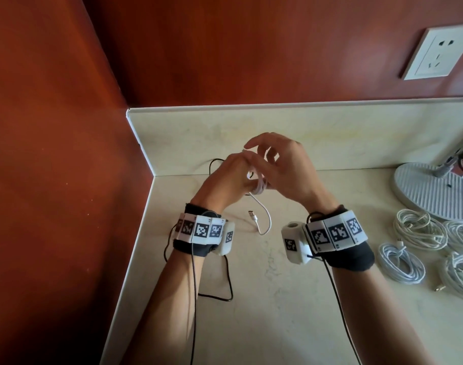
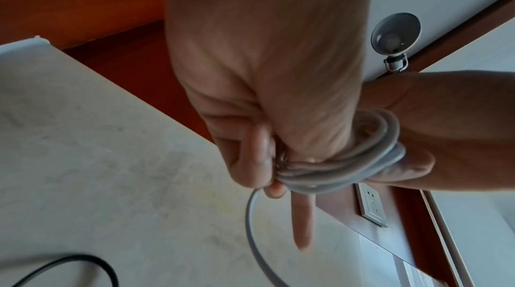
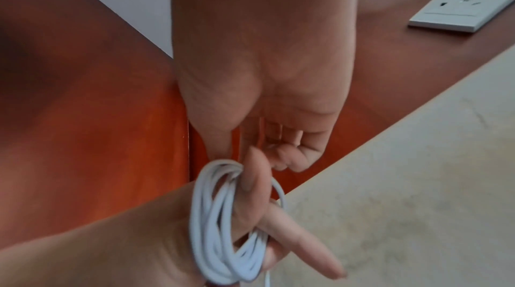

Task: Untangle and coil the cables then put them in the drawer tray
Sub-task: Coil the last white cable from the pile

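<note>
Above the pale stone counter [image 1: 277,312] both hands meet around a small coil of white cable [image 1: 260,186]. My left hand [image 1: 241,177] grips the coil [image 2: 334,170] in curled fingers, and the loops [image 3: 220,225] lie round those fingers. My right hand [image 1: 267,167] is just right of it, thumb hooked into the top of the coil [image 3: 223,163], other fingers loosely curled or lifted. A loose tail [image 1: 266,219] hangs down to the counter and ends in a USB plug [image 1: 251,214]. No drawer tray is in view.
Several coiled white cables [image 1: 420,230] lie at the right by a round lamp base [image 1: 433,191]. A black cable [image 1: 222,293] loops on the counter under my left wrist. Red-brown walls close off the left and back, with a wall socket [image 1: 436,51].
</note>
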`<state>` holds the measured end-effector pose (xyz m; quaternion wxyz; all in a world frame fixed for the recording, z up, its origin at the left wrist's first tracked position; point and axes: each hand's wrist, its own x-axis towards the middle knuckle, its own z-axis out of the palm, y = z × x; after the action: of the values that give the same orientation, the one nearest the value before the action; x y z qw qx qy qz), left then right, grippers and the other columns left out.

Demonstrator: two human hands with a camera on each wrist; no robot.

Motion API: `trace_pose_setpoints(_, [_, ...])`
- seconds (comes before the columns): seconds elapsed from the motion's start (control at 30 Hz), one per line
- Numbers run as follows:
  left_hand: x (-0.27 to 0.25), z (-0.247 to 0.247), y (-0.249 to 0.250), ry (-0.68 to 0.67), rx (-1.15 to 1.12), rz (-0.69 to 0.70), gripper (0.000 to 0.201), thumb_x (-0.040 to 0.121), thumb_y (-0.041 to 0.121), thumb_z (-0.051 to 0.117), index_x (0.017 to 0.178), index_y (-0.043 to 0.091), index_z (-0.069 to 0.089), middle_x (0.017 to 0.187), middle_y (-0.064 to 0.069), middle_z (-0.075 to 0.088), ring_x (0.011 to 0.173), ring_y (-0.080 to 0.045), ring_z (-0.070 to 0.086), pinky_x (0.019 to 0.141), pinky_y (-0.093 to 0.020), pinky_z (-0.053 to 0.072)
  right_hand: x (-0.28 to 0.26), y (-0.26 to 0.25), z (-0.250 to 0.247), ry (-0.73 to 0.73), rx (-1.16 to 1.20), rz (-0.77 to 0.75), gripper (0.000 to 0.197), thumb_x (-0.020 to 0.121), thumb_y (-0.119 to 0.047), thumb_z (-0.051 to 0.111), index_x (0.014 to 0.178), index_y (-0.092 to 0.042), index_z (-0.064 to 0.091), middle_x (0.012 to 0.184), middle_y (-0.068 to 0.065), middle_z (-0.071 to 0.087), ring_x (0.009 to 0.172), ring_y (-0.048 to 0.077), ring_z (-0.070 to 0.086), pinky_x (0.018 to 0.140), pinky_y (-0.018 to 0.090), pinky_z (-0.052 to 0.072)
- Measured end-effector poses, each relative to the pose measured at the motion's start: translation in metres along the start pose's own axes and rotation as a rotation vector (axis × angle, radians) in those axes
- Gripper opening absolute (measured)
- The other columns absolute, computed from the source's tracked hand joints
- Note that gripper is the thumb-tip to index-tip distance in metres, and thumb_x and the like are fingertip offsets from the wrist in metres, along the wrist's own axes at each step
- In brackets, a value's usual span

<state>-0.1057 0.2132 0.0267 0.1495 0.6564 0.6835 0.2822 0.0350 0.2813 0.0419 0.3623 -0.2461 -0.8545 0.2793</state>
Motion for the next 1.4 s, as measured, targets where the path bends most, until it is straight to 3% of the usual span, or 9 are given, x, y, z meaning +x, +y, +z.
trace_pose_setpoints(0.13, [0.002, 0.006, 0.003, -0.069, -0.116, 0.024, 0.028, 0.081, 0.022, 0.087, 0.078, 0.031, 0.061, 0.076, 0.027, 0.054, 0.073, 0.018, 0.058, 0.061, -0.004, 0.037, 0.004, 0.005, -0.007, -0.062, -0.067, 0.054, 0.008, 0.098, -0.028, 0.068, 0.101, -0.024, 0.075, 0.086, -0.007, 0.068, 0.073, 0.014, 0.062, 0.069, 0.026, 0.049])
trace_pose_setpoints(0.3, [0.003, 0.009, -0.001, -0.034, -0.126, 0.054, 0.041, 0.082, 0.016, 0.086, 0.121, 0.021, 0.073, 0.101, 0.024, 0.062, 0.094, 0.011, 0.061, 0.076, -0.005, 0.042, -0.004, 0.004, -0.008, -0.013, 0.005, 0.168, 0.015, 0.098, -0.033, 0.069, 0.093, -0.020, 0.072, 0.085, -0.012, 0.072, 0.066, 0.009, 0.067, 0.059, 0.023, 0.052])
trace_pose_setpoints(0.43, [0.001, 0.011, -0.005, -0.041, 0.007, -0.005, 0.023, 0.083, 0.008, 0.077, 0.071, 0.025, 0.069, 0.100, -0.003, 0.055, 0.089, -0.017, 0.061, 0.080, -0.032, 0.047, -0.011, 0.002, 0.002, 0.039, 0.007, 0.319, 0.030, 0.093, -0.045, 0.071, 0.092, -0.015, 0.074, 0.087, -0.004, 0.072, 0.069, 0.013, 0.071, 0.065, 0.038, 0.061])
trace_pose_setpoints(0.57, [0.000, 0.010, 0.000, 0.004, -0.019, -0.024, 0.041, 0.080, 0.001, 0.075, 0.063, 0.031, 0.053, 0.095, -0.006, 0.054, 0.084, -0.019, 0.061, 0.071, -0.027, 0.045, -0.013, 0.001, 0.005, 0.099, -0.068, 0.359, 0.038, 0.093, -0.048, 0.071, 0.105, -0.012, 0.072, 0.087, -0.014, 0.061, 0.086, 0.014, 0.066, 0.075, 0.030, 0.053])
trace_pose_setpoints(0.83, [0.007, 0.001, -0.014, 0.266, -0.234, 0.040, 0.019, 0.089, 0.033, 0.077, 0.089, 0.015, 0.071, 0.082, 0.005, 0.069, 0.079, -0.012, 0.070, 0.070, -0.021, 0.052, -0.020, 0.007, 0.020, 0.270, 0.507, 0.303, 0.031, 0.112, -0.030, 0.040, 0.124, -0.008, 0.059, 0.109, 0.010, 0.071, 0.103, 0.020, 0.072, 0.085, 0.038, 0.061])
trace_pose_setpoints(0.93, [0.003, -0.003, -0.012, 0.326, -0.341, 0.145, 0.042, 0.096, 0.048, 0.060, 0.115, 0.015, 0.079, 0.090, 0.007, 0.073, 0.082, -0.006, 0.072, 0.075, -0.024, 0.057, -0.023, 0.007, 0.035, 0.086, 0.546, 0.409, 0.031, 0.113, -0.031, 0.035, 0.132, -0.012, 0.050, 0.123, 0.005, 0.067, 0.109, 0.010, 0.070, 0.095, 0.029, 0.055])
trace_pose_setpoints(1.1, [0.001, -0.006, -0.007, 0.365, -0.543, 0.062, 0.046, 0.107, 0.044, 0.044, 0.127, 0.015, 0.073, 0.063, 0.016, 0.057, 0.051, -0.003, 0.052, 0.051, -0.025, 0.044, -0.030, -0.003, 0.049, 0.028, 0.524, 0.388, 0.030, 0.113, -0.032, 0.039, 0.111, -0.012, 0.062, 0.070, -0.004, 0.057, 0.058, 0.012, 0.049, 0.055, 0.028, 0.041])
trace_pose_setpoints(1.23, [-0.001, -0.006, -0.008, 0.383, -0.792, -0.021, 0.057, 0.111, 0.045, 0.027, 0.134, 0.012, 0.068, 0.071, -0.008, 0.042, 0.044, -0.007, 0.026, 0.042, -0.019, 0.025, -0.033, 0.001, 0.052, 0.102, 0.390, 0.280, 0.026, 0.110, -0.022, 0.050, 0.094, -0.012, 0.068, 0.056, -0.006, 0.039, 0.050, 0.011, 0.027, 0.047, 0.025, 0.024])
trace_pose_setpoints(1.4, [0.002, -0.002, -0.014, 0.398, -0.884, -0.066, 0.061, 0.108, 0.055, 0.019, 0.139, 0.029, 0.066, 0.095, 0.002, 0.052, 0.048, -0.008, 0.025, 0.052, -0.034, 0.018, -0.032, 0.004, 0.049, 0.073, 0.306, 0.264, 0.029, 0.109, -0.023, 0.053, 0.093, -0.013, 0.075, 0.052, -0.014, 0.041, 0.049, 0.010, 0.030, 0.050, 0.026, 0.027])
